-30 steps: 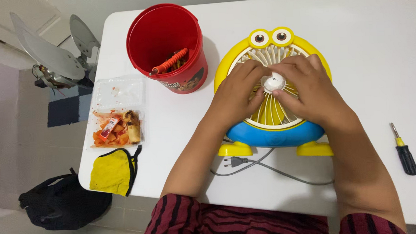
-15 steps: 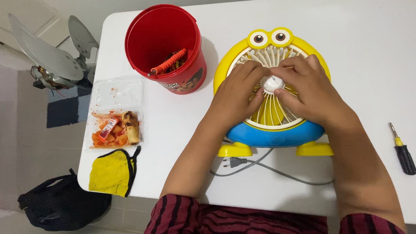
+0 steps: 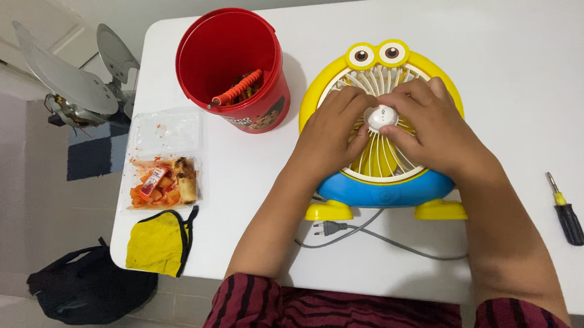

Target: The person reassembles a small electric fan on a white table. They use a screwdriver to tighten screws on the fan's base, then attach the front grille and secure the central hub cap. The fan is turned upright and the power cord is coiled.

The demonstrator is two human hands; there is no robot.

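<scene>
A yellow and blue cartoon-faced desk fan point(image 3: 385, 186) lies on its back on the white table point(image 3: 510, 56). Both hands rest on its white front grille. My left hand point(image 3: 330, 139) presses the grille's left side, thumb against the round white centre cap point(image 3: 381, 117). My right hand point(image 3: 435, 135) covers the right side, its thumb and fingers pinching that same cap. The fan's grey cord and plug point(image 3: 327, 229) trail toward the table's near edge.
A red bucket point(image 3: 231, 68) with an orange-handled tool stands left of the fan. A clear food box point(image 3: 164, 164) and yellow face mask point(image 3: 156, 241) lie at the left edge. A black-handled screwdriver point(image 3: 566, 212) lies right. A black bag point(image 3: 81, 288) sits on the floor.
Both hands stay on the centre cap with only slight finger shifts; the view has drifted a little.
</scene>
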